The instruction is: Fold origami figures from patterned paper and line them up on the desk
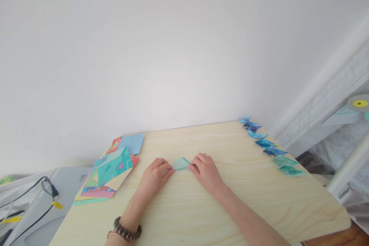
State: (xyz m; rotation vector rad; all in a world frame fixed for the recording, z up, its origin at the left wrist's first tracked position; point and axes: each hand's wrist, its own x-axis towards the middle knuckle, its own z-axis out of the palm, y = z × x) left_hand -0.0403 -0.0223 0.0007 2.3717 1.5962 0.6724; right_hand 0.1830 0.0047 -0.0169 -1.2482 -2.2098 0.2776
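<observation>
A small piece of folded light-green paper (180, 163) lies at the middle of the wooden table (184, 207). My left hand (158, 174) pinches its left corner between thumb and fingers, and a bead bracelet sits on that wrist. At the opposite corner, my right hand (205, 171) is closed on the paper in the same way. The paper's peak points away from me, between the two hands. Its corners are hidden under my fingertips.
On the left of the table is a loose pile of coloured paper sheets (115, 167). Several folded blue and green paper shapes (271, 151) line the right edge. A white wall (173, 46) stands behind the table. A black cable (34, 221) lies at the far left.
</observation>
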